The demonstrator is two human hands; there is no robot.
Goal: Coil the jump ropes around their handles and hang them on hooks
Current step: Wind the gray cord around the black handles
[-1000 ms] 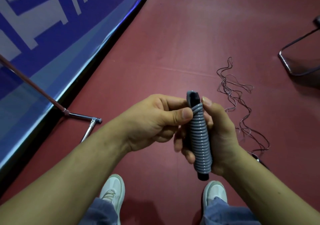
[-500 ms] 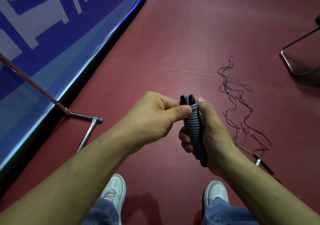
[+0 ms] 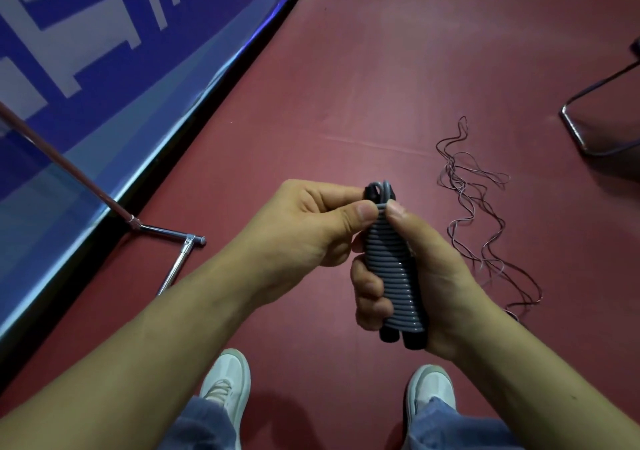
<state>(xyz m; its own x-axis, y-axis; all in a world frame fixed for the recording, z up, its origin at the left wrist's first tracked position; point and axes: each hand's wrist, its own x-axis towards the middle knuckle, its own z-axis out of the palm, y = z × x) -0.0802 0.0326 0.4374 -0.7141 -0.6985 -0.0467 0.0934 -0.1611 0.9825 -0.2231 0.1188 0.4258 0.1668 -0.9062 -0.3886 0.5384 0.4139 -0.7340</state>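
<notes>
A grey jump rope (image 3: 393,273) is wound in tight coils round its two black handles, whose ends stick out at the bottom. My right hand (image 3: 433,283) grips the bundle upright, thumb on the top coils. My left hand (image 3: 308,224) pinches the top of the coil between thumb and fingers, where a small grey loop sticks up. A second, thin wire jump rope (image 3: 485,214) lies loose and tangled on the red floor to the right. No hooks are in view.
A blue and white banner (image 3: 104,51) runs along the left. A metal stand foot (image 3: 173,238) with a slanted pole rests on the floor beside it. A chair's metal base (image 3: 585,137) is at the far right. My white shoes (image 3: 228,383) are below.
The bundle has turned in my right hand, so both black handle ends now show. My left thumb has stayed pinched at the top coils.
</notes>
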